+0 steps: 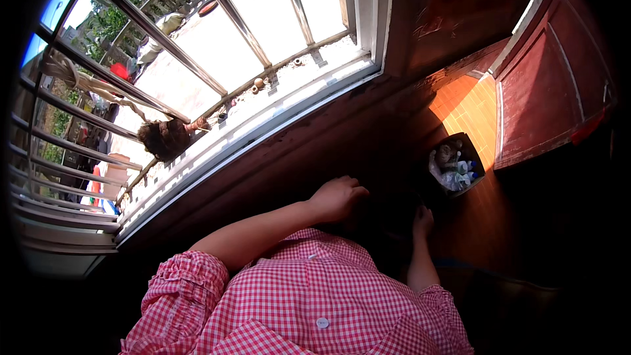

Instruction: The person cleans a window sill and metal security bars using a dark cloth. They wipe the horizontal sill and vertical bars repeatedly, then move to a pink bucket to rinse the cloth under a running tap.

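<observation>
My left hand [340, 199] reaches across in front of my pink gingham shirt [315, 301], its fingers curled. Deep shadow hides whatever may be in its grasp. Farther right, my right hand [423, 219] is held out with fingers bent together, and its grip is also too dark to make out. Between the two hands there is only blackness. Nearest to the right hand, just beyond it, an open box [482, 161] stands on the floor, holding clear plastic wrapping [452, 180] and white bottles [463, 166] with blue caps.
A window with metal bars [246, 29] runs along the left above a pale sill [296, 79]. A dark bristled brush [165, 139] lies by the bars. At right, a red door [537, 88] stands ajar beside a sunlit wood-look floor [471, 103].
</observation>
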